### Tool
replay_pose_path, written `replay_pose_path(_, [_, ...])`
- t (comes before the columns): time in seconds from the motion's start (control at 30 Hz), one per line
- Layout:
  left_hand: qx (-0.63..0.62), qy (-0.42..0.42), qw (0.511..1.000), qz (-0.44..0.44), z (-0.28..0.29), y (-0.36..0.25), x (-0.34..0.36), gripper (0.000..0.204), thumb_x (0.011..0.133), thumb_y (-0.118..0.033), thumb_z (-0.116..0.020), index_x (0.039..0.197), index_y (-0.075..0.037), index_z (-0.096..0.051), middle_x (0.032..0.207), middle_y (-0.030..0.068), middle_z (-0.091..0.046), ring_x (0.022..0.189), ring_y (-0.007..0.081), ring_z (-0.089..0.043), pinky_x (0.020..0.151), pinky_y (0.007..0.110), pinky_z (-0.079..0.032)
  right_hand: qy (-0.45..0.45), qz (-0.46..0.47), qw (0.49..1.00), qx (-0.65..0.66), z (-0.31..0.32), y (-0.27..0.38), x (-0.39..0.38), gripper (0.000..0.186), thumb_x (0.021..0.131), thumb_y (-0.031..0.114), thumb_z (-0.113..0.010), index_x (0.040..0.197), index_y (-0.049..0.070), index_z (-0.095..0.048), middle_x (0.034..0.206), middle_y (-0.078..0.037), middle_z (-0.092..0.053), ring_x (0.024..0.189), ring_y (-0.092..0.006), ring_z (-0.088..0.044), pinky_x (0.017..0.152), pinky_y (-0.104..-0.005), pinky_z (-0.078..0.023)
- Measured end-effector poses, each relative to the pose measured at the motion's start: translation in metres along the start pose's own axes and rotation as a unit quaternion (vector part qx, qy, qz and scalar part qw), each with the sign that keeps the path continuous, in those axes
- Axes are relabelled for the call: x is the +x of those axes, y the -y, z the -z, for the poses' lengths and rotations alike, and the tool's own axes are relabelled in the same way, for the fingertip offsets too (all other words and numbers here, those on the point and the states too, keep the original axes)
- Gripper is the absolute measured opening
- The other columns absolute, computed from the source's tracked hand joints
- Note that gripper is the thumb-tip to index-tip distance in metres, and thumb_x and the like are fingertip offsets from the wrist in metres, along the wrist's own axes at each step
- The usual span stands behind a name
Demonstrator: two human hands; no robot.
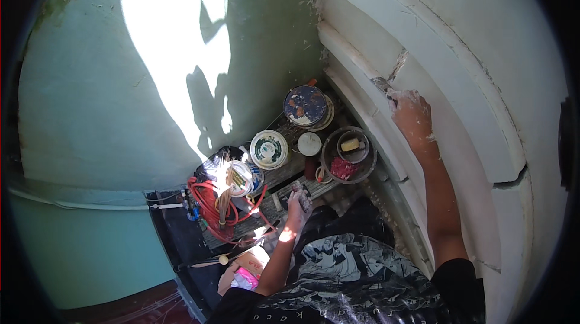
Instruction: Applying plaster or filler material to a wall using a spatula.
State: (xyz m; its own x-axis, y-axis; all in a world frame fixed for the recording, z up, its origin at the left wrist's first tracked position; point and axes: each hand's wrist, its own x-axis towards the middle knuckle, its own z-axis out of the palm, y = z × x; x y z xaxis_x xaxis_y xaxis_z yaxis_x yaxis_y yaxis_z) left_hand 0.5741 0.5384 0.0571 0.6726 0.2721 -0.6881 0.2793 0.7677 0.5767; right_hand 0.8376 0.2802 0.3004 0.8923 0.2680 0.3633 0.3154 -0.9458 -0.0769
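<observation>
My right hand (412, 115), dusted with white, is closed round a putty knife (380, 84). The blade lies against the ledge of the pale wall moulding (353, 52), close to a rough crack (397, 64). Lower down, in front of my body, my left hand (294, 206) is closed on a grey-white smeared piece (302, 197) whose kind I cannot make out. White residue also coats the left fingers.
Below stand a dark basin (370, 170) holding a smaller bowl with a yellow block and red material, a paint-spattered can (302, 106) and a lidded white tub (269, 149). Red hose (202, 203) coils at left beside an opened cardboard box (252, 260). A green wall (90, 100) rises behind.
</observation>
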Motion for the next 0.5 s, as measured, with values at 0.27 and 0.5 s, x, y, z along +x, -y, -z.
replay_pose_path(0.27, [0.152, 0.054, 0.986, -0.040, 0.015, -0.004, 0.024, 0.018, 0.089, -0.014, -0.046, 0.105, -0.006, -0.050, 0.076, 0.0032, -0.055, 0.058, 0.0141, -0.056, 0.051, 0.027, -0.046, -0.010, 0.000, 0.999, -0.049, -0.002, -0.004, -0.049, 0.028, 0.085, 0.024, -0.058, 0.112, 0.018, -0.061, 0.089, -0.009, -0.063, 0.081, -0.0273, -0.060, 0.067, -0.0404, -0.048])
replay_pose_path(0.5, [0.124, 0.024, 0.991, 0.045, 0.006, -0.003, -0.007, 0.012, 0.088, -0.013, -0.045, 0.098, -0.008, -0.050, 0.063, -0.0013, -0.046, 0.050, 0.0112, -0.046, 0.047, 0.025, -0.039, -0.047, -0.044, 0.997, -0.045, -0.005, 0.013, -0.042, 0.024, 0.083, 0.022, -0.063, 0.106, 0.016, -0.066, 0.086, -0.010, -0.063, 0.077, -0.0264, -0.060, 0.068, -0.0390, -0.048])
